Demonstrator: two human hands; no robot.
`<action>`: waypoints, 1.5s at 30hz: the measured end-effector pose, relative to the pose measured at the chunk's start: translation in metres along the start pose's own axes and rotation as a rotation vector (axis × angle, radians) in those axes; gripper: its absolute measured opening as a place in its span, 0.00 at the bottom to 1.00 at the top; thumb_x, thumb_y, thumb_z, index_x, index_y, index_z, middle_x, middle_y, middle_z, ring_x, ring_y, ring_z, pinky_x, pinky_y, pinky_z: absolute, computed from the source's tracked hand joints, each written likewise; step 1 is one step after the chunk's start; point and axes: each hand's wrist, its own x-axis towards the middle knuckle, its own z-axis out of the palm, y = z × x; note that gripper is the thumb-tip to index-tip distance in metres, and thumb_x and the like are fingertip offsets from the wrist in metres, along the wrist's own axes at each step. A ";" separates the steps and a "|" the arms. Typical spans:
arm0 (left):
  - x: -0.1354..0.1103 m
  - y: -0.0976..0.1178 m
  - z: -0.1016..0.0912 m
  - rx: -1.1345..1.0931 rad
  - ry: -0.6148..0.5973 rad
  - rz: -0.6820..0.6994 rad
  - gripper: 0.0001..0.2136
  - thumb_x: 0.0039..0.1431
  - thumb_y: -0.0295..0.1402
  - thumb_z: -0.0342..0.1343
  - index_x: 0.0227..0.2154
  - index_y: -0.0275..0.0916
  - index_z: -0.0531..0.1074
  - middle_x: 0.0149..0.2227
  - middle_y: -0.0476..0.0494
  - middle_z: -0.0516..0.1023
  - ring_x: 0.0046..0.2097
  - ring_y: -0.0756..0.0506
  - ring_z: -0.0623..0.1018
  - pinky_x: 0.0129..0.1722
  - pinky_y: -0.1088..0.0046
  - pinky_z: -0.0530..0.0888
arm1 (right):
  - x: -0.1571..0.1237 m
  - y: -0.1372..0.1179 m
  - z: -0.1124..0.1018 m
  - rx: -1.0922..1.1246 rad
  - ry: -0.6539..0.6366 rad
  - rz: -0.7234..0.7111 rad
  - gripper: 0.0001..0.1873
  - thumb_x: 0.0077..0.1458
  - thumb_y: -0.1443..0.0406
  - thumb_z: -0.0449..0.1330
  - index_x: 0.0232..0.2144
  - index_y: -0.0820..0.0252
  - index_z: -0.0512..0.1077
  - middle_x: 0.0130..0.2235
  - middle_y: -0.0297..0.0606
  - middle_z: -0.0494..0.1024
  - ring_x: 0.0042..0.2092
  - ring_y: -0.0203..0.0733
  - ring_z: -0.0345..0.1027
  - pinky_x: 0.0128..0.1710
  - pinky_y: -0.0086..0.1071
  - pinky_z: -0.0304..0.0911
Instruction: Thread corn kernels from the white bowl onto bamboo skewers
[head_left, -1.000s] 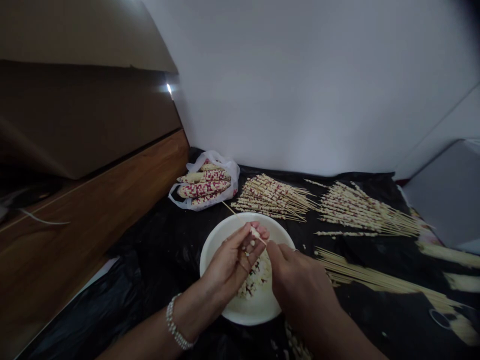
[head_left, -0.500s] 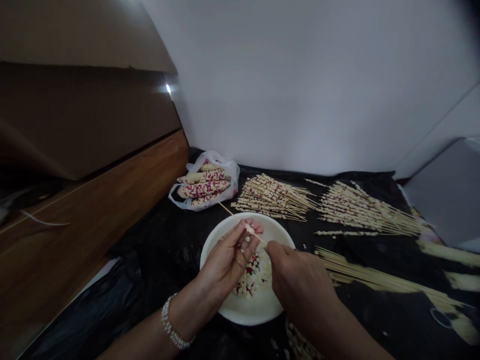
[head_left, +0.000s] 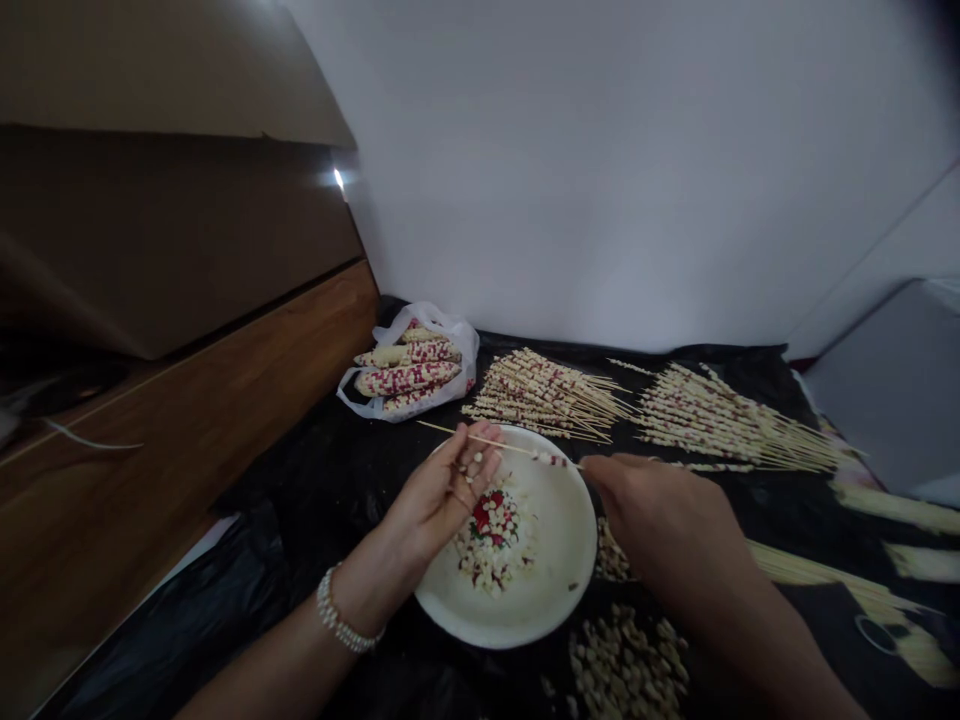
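Over black sheet [head_left: 337, 500], at back-left rim of bowl [head_left: 559, 520]: cupping loose kernels [head_left: 478, 458] in half-open L hand [head_left: 442, 492], gripping skewer [head_left: 519, 449] w/ closed R hand [head_left: 652, 500]; cd spill if tilting L.

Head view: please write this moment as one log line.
left hand: kernels in palm; right hand: grips skewer; skewer: partly threaded, over bowl

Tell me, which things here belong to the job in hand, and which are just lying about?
Belonging to the job:
left hand, cupping loose kernels
right hand, gripping a partly threaded stick
bowl with more kernels
threaded sticks, in two bunches
bare sticks
patterned cobs in a plastic bag

Apparently just lying about:
pale cord, far left
grey box-like object, far right
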 end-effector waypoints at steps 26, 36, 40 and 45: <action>-0.001 -0.010 -0.023 1.342 -0.582 0.457 0.11 0.58 0.31 0.53 0.40 0.45 0.78 0.46 0.42 0.78 0.51 0.41 0.74 0.56 0.61 0.63 | 0.000 -0.016 0.012 0.004 0.348 -0.177 0.17 0.57 0.70 0.51 0.48 0.66 0.69 0.31 0.39 0.73 0.30 0.40 0.64 0.32 0.34 0.54; -0.007 -0.011 -0.039 2.072 -0.712 0.466 0.29 0.43 0.28 0.60 0.52 0.42 0.68 0.54 0.35 0.69 0.54 0.32 0.68 0.52 0.55 0.64 | 0.000 -0.018 0.011 0.038 0.350 -0.207 0.17 0.53 0.72 0.53 0.46 0.67 0.71 0.31 0.37 0.74 0.30 0.40 0.65 0.31 0.35 0.54; -0.007 -0.025 -0.034 2.149 -0.650 0.543 0.15 0.47 0.24 0.51 0.39 0.39 0.71 0.40 0.37 0.72 0.40 0.39 0.73 0.39 0.63 0.68 | 0.000 -0.018 0.010 0.045 0.327 -0.199 0.17 0.53 0.72 0.53 0.46 0.66 0.71 0.31 0.37 0.74 0.30 0.39 0.66 0.31 0.34 0.54; -0.005 -0.026 -0.034 2.010 -0.804 0.462 0.10 0.47 0.22 0.51 0.32 0.39 0.72 0.32 0.43 0.73 0.33 0.45 0.72 0.32 0.70 0.66 | 0.000 -0.017 0.012 0.086 0.318 -0.193 0.18 0.54 0.72 0.51 0.47 0.67 0.70 0.32 0.38 0.73 0.32 0.40 0.66 0.32 0.34 0.56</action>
